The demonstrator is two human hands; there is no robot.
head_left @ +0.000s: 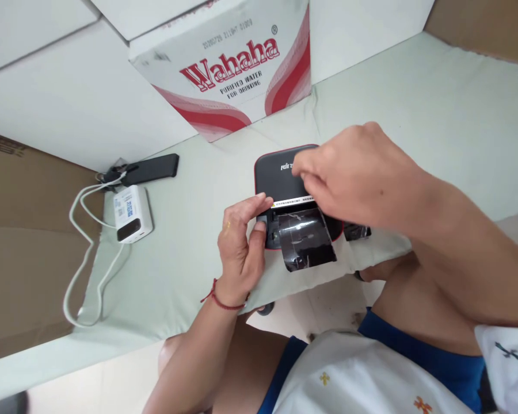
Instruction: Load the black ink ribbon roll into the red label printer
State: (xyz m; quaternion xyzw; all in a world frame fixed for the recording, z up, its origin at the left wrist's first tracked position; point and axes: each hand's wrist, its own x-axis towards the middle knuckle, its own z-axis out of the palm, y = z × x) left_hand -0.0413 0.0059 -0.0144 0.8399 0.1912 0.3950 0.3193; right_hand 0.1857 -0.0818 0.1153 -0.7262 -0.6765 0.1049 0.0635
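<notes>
A flat black device [276, 167] with rounded corners, a red rim and white lettering lies on the cloth-covered table. A white printed strip crosses its lid, and a glossy dark film [308, 244] hangs out of its near side. My left hand [242, 238] holds the device's left edge, its fingertips at the strip and its thumb lower on the body. My right hand [354, 172] is curled over the device's right part. Its fingertips are bent in by the lettering, and whatever they may hold is hidden. Another dark glossy piece [357, 232] shows below my right wrist.
A white power bank [133, 214] with a white cable [71, 253] lies to the left, beside a black phone-like slab [153, 168]. A Wahaha water carton [233, 69] stands behind the device. Cardboard [21, 241] borders the left side. The table's front edge is near my knees.
</notes>
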